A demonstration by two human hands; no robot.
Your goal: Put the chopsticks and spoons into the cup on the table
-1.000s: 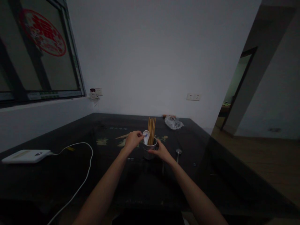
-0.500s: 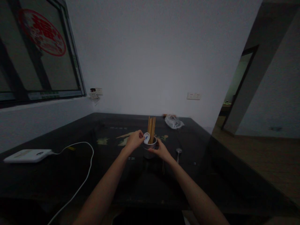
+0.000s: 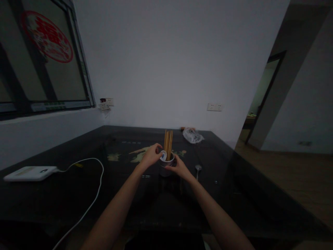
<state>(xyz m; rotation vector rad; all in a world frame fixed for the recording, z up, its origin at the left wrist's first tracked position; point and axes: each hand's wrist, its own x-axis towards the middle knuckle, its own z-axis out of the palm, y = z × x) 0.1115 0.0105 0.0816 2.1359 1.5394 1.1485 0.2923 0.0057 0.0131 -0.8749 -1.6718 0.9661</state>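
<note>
A small round metal holder (image 3: 166,167) stands on the dark table (image 3: 62,194) with several wooden chopsticks (image 3: 168,145) upright in it. My left hand (image 3: 150,157) pinches a white ceramic spoon (image 3: 163,155) with a blue mark, its bowl at the holder's rim. My right hand (image 3: 178,168) wraps round the holder's right side and steadies it.
A metal spoon (image 3: 198,170) lies on the table right of the holder. A clear plastic bag (image 3: 192,135) sits at the far edge. A flat white device (image 3: 30,173) with a white cable (image 3: 91,201) lies at the left. A window is at left, a doorway at right.
My left hand has lowered the white spoon from above the rim down into the holder. My right hand has stayed on the holder.
</note>
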